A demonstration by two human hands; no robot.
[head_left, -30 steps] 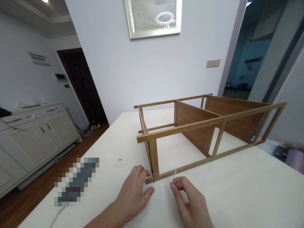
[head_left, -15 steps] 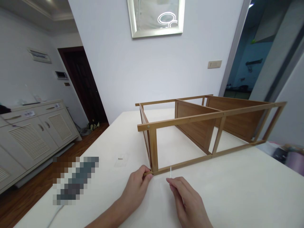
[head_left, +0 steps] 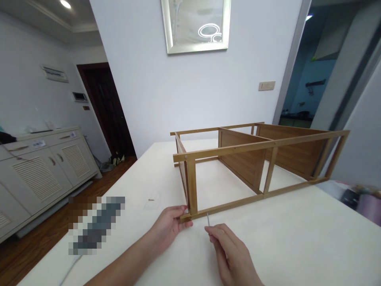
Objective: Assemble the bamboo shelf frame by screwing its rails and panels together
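Note:
A wooden shelf frame [head_left: 226, 151] lies on its side on the white table. At its near left corner, my left hand [head_left: 167, 227] is closed around the end of the lower rail, fingertips partly hidden behind the wood. A screw head shows in the rail beside those fingers. Just right of that corner, my right hand [head_left: 230, 248] pinches a thin metal rod [head_left: 208, 219], which looks like a hex key. It points up and away, its tip close to the lower rail; I cannot tell whether they touch. The rod's other end is hidden in my fingers.
A small screw [head_left: 151, 200] lies on a clear plastic bag [head_left: 152, 204] left of the frame. Farther left sits a blurred-out dark object [head_left: 98, 226] with a white cable. The white table [head_left: 297, 242] stands against the wall, with a cabinet [head_left: 44, 167] across the floor.
My left hand has shifted its hold on the corner, its fingers now more spread around the rail end. My right hand has moved slightly left with the rod, which now tilts.

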